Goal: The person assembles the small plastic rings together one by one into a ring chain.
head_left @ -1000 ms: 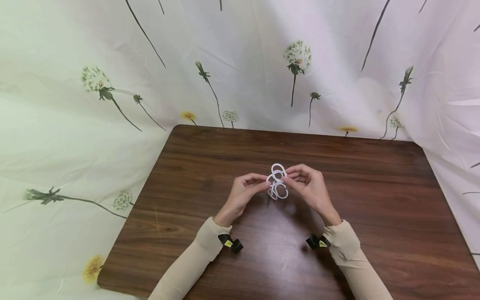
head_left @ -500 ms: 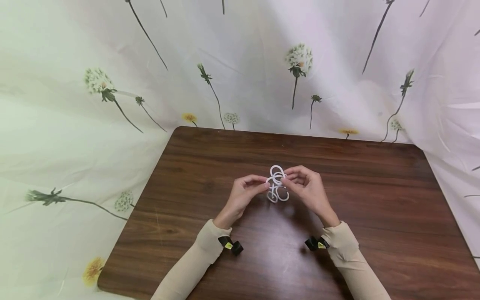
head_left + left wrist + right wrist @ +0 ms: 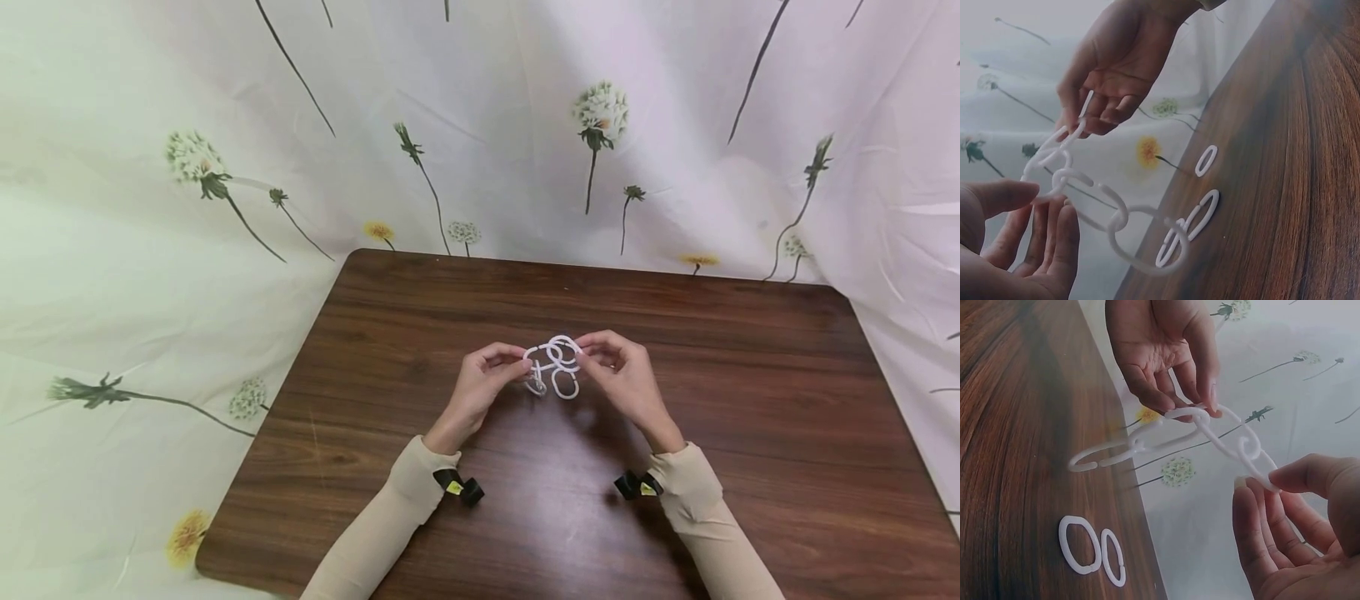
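Both hands hold a short chain of white plastic links (image 3: 1218, 442) above the table. My left hand (image 3: 483, 382) pinches a link between thumb and fingertips, and further joined links hang below it, including a large oval link (image 3: 1141, 265). On the other side, my right hand (image 3: 624, 373) pinches an end link (image 3: 1259, 475) with thumb and fingers. The links are C-shaped ovals with small gaps, hooked through one another. On the table beneath lie loose white links; one link (image 3: 1061, 540) sits beside a narrower-looking link (image 3: 1105, 557) in the right wrist view.
The dark wooden table (image 3: 420, 317) has rounded corners. A white cloth (image 3: 495, 125) printed with dandelions hangs along its back and left. Each wrist wears a black strap with a small camera (image 3: 472, 492) over a beige sleeve (image 3: 375, 533).
The hands have drawn slightly apart, left hand leftward and right hand a little rightward. The bunched links between them have spread sideways. Each hand keeps its pinch.
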### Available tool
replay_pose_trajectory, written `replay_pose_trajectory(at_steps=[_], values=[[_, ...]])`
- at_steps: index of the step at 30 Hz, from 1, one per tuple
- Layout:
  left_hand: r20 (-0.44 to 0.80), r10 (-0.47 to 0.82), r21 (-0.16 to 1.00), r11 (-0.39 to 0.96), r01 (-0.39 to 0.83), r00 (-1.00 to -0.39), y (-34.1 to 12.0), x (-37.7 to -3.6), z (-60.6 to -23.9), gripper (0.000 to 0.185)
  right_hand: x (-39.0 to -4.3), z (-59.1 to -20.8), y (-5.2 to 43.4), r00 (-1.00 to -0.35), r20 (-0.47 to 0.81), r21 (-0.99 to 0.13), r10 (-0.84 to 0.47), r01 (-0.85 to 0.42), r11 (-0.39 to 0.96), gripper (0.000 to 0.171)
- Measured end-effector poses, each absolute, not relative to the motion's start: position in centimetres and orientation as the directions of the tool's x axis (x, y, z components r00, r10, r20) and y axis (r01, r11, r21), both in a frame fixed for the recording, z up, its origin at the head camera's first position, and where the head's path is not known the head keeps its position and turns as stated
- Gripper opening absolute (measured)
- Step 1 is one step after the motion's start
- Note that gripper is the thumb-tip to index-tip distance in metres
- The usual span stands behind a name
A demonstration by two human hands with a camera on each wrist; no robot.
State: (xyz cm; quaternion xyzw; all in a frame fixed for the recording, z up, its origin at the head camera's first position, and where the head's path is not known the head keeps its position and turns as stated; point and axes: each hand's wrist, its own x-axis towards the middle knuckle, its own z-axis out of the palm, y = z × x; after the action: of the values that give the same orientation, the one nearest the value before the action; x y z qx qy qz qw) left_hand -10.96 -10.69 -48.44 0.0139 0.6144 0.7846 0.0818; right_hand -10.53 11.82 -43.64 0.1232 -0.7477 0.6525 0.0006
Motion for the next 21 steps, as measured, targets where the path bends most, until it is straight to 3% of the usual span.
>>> replay_pose_trajectory(at_steps=[8, 14, 21], values=[[-0.083, 0.142, 0.967, -0.228, -0.114, -0.986, -10.8, -11.0, -48.4, 0.038, -10.8, -44.0, 12.2, -0.973, 0.150, -0.981, -0.176, -0.169, 0.099, 0.021], [-0.104, 0.131, 0.967, -0.219, -0.132, -0.986, -10.9, -10.8, -48.4, 0.031, -11.8, -46.3, 12.8, -0.972, 0.166, -0.982, -0.168, -0.178, 0.061, 0.021], [-0.117, 0.141, 0.968, -0.203, -0.145, -0.983, -10.9, -10.7, -48.7, 0.031, -11.7, -46.0, 12.9, -0.966, 0.170, -0.985, -0.194, -0.175, 0.007, 0.025]])
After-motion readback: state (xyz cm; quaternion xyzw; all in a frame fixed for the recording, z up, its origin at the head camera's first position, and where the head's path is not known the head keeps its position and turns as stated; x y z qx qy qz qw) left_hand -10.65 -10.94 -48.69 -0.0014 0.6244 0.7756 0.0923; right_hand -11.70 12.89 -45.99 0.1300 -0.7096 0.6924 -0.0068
